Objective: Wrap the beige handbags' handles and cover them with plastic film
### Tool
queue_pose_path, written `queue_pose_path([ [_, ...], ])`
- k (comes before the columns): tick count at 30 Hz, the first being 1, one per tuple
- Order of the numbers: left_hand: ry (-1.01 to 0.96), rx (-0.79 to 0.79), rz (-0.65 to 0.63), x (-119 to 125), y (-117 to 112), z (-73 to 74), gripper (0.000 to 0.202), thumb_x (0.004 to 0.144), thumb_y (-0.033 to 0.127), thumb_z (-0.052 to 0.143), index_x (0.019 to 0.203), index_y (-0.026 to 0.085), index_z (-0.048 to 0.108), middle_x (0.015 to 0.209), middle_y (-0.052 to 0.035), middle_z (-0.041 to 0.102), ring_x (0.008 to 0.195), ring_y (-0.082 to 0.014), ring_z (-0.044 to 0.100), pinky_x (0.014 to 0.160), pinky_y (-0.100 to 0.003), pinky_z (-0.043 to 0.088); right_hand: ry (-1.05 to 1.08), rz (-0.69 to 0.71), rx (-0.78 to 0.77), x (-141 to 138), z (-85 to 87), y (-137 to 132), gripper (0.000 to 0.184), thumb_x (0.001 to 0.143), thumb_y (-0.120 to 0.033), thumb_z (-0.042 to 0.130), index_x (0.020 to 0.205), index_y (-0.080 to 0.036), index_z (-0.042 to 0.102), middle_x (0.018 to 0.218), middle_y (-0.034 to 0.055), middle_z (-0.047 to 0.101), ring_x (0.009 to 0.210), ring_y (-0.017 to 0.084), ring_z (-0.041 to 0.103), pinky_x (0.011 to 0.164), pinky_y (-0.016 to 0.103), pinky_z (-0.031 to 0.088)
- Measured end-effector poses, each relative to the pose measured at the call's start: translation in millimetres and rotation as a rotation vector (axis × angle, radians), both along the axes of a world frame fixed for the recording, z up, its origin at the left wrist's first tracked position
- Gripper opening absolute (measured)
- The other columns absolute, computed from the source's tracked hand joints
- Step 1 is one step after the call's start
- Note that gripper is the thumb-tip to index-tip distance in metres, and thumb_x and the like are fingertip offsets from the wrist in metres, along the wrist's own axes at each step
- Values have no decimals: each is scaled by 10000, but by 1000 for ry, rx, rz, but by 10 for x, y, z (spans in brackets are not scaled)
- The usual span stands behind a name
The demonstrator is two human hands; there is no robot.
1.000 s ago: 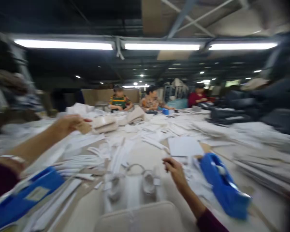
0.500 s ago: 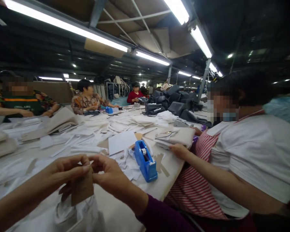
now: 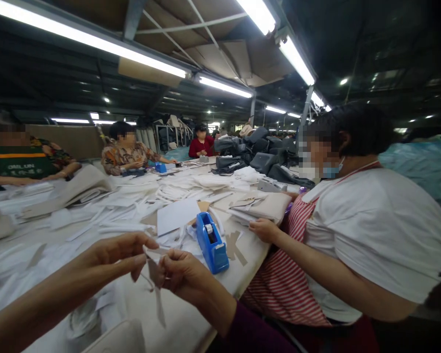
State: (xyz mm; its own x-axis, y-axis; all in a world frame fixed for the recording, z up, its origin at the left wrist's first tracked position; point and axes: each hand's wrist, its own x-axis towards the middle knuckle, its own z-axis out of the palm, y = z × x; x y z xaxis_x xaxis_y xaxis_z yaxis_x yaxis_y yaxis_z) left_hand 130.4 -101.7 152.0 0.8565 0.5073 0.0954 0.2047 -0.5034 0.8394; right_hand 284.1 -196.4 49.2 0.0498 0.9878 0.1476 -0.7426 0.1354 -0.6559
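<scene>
In front of me, my right hand pinches a small, thin tan piece, seen nearly edge-on and hanging down. A pale flap shows at its top. My left hand has its fingertips closed at the flap's left corner; its finger and thumb curl round that edge. What the piece is made of I cannot make out. Below the hands, a beige folded item lies at the near edge of the table. A blue tape dispenser stands just beyond my right hand.
White paper and strips litter the table. A white sheet lies behind the dispenser. At right, a co-worker in a striped apron holds a beige bag. Dark bags are heaped farther back; other people sit across the table.
The tan piece has turned from broadside to nearly edge-on. My hands have moved slightly right and a little apart, and the view has shifted right. The beige item now shows below.
</scene>
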Motion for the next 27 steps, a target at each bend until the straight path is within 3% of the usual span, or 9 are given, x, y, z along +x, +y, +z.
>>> queue_pose_path([
  [4,-72,-115,-31,53,-210,129,324,804,425,659,1082,260,664,753,-17,637,677,-159,569,702,-278,472,74,60,-13,38,-75,-56,323,623,-310,877,717,-146,615,669,-24,554,595,82,481,579,208,386],
  [9,-190,-224,-56,168,-349,153,299,824,323,634,1090,188,625,683,15,575,547,-91,474,531,-208,404,22,50,-11,111,-139,-77,236,735,-324,804,790,-165,638,800,-9,601,662,86,503,644,212,403],
  [13,-185,-259,-64,237,-363,105,302,821,309,629,1082,159,608,656,31,546,457,-47,357,429,-173,322,-29,42,-53,140,-142,-88,242,743,-331,799,830,-167,645,813,-7,607,689,89,529,664,213,417],
  [18,-127,-226,-2,271,-372,89,294,783,314,635,1028,153,612,660,28,562,422,-27,279,374,-158,174,-128,-19,-9,113,-51,-97,302,754,-397,784,900,-171,646,827,15,627,695,109,569,650,240,452],
  [22,-112,-154,49,271,-362,76,257,753,313,644,950,148,636,626,38,555,415,-31,301,368,-155,201,-245,-135,45,66,68,-145,452,812,-531,678,1128,-217,603,1026,62,639,835,170,624,647,272,501],
  [27,-77,-173,74,257,-378,80,284,739,306,651,955,122,646,615,23,576,426,-41,370,382,-146,227,-518,-260,114,3,241,-231,532,800,-448,695,1273,-250,552,1163,70,583,871,178,612,650,277,529],
])
